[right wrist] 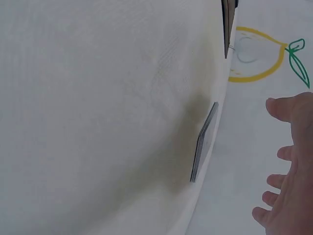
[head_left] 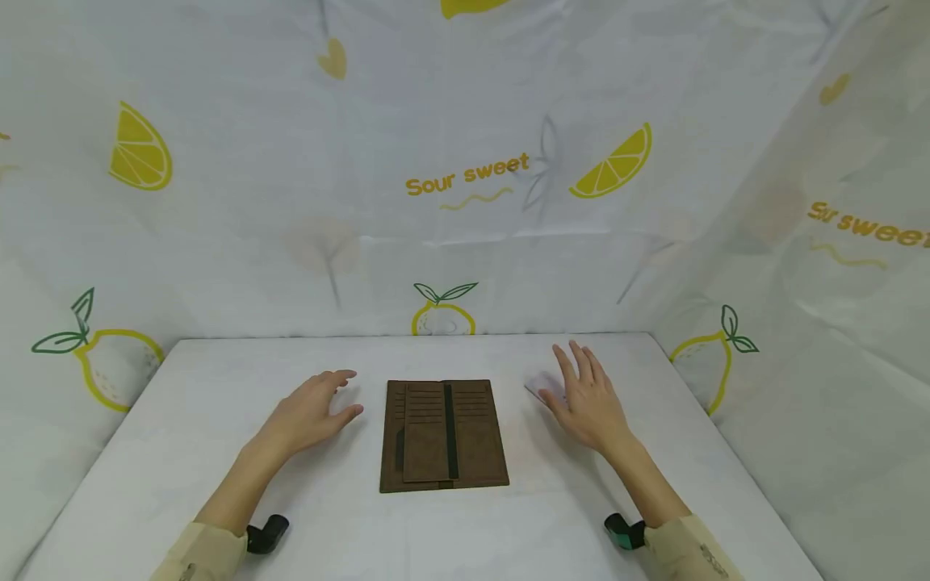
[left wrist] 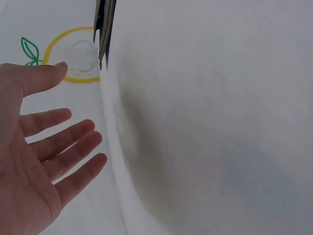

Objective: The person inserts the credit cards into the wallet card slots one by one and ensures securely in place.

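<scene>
A brown wallet (head_left: 443, 436) lies opened flat in the middle of the white table (head_left: 211, 403), its card slots facing up. My left hand (head_left: 340, 395) hovers open just left of it, fingers relaxed and holding nothing. My right hand (head_left: 565, 378) is open to the wallet's right, fingers spread just above a small stack of pale cards (head_left: 539, 388). In the left wrist view the left hand (left wrist: 58, 122) shows its bare palm, with the wallet's edge (left wrist: 102, 29) beyond it. The right wrist view shows the cards (right wrist: 203, 144) lying flat near the right hand (right wrist: 281, 166), which does not touch them, with the wallet's edge (right wrist: 228, 24) farther off.
White cloth printed with lemons and "Sour sweet" lettering (head_left: 465, 176) walls the table at the back and both sides. Small black wrist-worn devices (head_left: 265, 534) (head_left: 623, 531) sit at my cuffs near the table's front edge.
</scene>
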The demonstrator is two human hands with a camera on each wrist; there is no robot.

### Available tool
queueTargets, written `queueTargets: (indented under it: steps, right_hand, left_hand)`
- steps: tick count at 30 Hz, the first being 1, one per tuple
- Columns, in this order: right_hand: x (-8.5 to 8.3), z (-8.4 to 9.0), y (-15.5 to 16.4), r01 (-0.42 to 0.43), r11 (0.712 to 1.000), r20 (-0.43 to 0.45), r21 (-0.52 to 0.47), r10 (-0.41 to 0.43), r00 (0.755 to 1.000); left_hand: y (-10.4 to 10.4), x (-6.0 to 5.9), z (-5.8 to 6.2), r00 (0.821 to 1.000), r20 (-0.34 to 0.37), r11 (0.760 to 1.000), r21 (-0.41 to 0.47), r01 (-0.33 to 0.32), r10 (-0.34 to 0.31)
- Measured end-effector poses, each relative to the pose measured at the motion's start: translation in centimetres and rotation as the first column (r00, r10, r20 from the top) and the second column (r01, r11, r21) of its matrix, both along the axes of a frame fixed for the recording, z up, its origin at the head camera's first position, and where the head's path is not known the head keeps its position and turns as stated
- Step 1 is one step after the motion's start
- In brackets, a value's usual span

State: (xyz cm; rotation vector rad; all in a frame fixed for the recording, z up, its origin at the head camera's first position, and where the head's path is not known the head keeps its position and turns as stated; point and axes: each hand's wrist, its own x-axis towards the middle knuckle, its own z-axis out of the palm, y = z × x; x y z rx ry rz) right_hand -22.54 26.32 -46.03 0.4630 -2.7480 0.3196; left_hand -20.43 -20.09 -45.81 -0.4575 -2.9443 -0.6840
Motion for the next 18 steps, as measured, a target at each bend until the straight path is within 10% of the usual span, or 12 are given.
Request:
queueTargets:
  steps: [18]
  right_hand:
    - [-1.7, -0.3, 0.1, 0.025, 0.992, 0.149, -0.122, -0.006, 0.989]
  left_hand:
    - [2.3, -2.1, -0.9, 0.973, 0.209, 0.960, 0.279, 0.031, -0.092]
